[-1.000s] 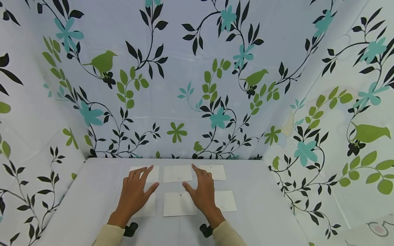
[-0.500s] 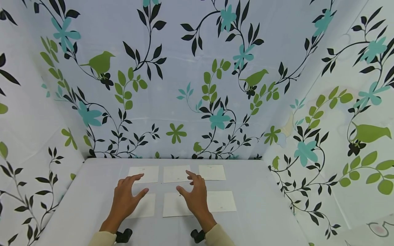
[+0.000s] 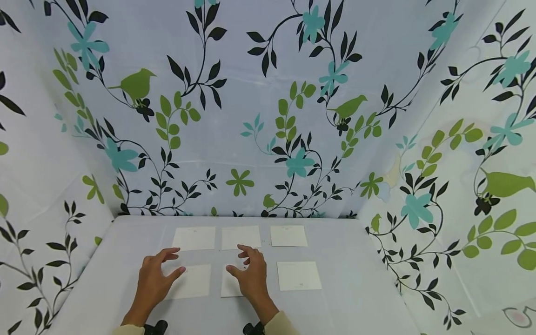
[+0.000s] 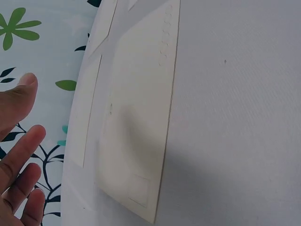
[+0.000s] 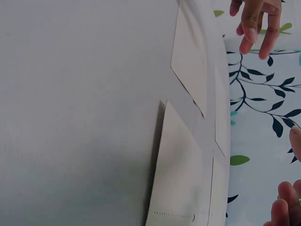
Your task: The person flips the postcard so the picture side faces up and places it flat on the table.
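My left hand [image 3: 154, 281] hovers beside the near-left cream envelope [image 3: 191, 282], thumb and fingers spread apart with nothing between them. Over the near-middle envelope [image 3: 229, 284] is my right hand [image 3: 252, 274], its fingers loosely bent and holding nothing; it hides much of that envelope. The near-right envelope [image 3: 299, 275] lies flat, away from both hands. In the left wrist view, an envelope [image 4: 136, 108] bears a row of small printed circles and a faint square, and a hand's shadow falls across it. The right wrist view has an envelope [image 5: 178, 169] with a slightly raised edge.
A far row holds three more envelopes: left [image 3: 194, 238], middle [image 3: 239, 236] and right [image 3: 289, 236]. All lie on a white table [image 3: 347, 260]. Patterned fabric [image 3: 201, 130] with leaves and birds rises behind and at both sides.
Both hands have drawn left and back toward the body, from above the far row to the near row. The envelopes stay where they lay, with more of the far row uncovered.
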{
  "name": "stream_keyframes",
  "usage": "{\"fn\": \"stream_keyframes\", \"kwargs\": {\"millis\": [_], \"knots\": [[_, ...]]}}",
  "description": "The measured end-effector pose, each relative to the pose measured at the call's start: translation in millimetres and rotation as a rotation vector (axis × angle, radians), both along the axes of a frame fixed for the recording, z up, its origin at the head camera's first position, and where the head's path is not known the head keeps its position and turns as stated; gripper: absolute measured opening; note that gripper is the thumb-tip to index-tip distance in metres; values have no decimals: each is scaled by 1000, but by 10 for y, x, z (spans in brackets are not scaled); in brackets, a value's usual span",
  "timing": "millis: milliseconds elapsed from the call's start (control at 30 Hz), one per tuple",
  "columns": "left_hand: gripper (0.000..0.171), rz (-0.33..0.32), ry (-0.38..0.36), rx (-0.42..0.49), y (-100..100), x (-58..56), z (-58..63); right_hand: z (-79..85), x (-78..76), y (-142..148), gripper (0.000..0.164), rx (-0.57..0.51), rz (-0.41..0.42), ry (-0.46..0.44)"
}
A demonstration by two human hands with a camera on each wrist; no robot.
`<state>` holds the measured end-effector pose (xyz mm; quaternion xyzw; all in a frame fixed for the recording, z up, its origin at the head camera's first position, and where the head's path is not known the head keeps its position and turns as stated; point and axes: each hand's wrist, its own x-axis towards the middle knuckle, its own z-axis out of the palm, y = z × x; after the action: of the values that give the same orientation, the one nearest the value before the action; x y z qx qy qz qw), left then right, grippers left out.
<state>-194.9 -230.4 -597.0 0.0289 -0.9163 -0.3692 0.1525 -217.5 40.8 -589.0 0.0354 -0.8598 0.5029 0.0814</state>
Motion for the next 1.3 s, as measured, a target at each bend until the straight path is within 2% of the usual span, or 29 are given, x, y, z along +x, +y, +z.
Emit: {"fn": "stream_keyframes", "kwargs": {"millis": [167, 300, 433, 800, 1033, 1300], "knots": [[64, 42, -66, -19, -113, 27, -157, -111, 45, -135, 61, -5, -3, -39], [65, 75, -64, -40, -194, 42, -265, -185, 71, -241, 57, 3, -8, -76], [65, 97, -71, -47, -252, 72, -333, -265, 99, -336, 52, 17, -23, -75], [65, 107, -131, -21, -314, 100, -411, -469, 155, -574, 45, 87, -76, -99], [67, 124, -175, -11, -332, 71, -394, -459, 190, -686, 43, 106, -112, -140], [66, 126, -165, -13, -328, 63, -391, -473, 185, -779, 40, 195, -157, -109]]}}
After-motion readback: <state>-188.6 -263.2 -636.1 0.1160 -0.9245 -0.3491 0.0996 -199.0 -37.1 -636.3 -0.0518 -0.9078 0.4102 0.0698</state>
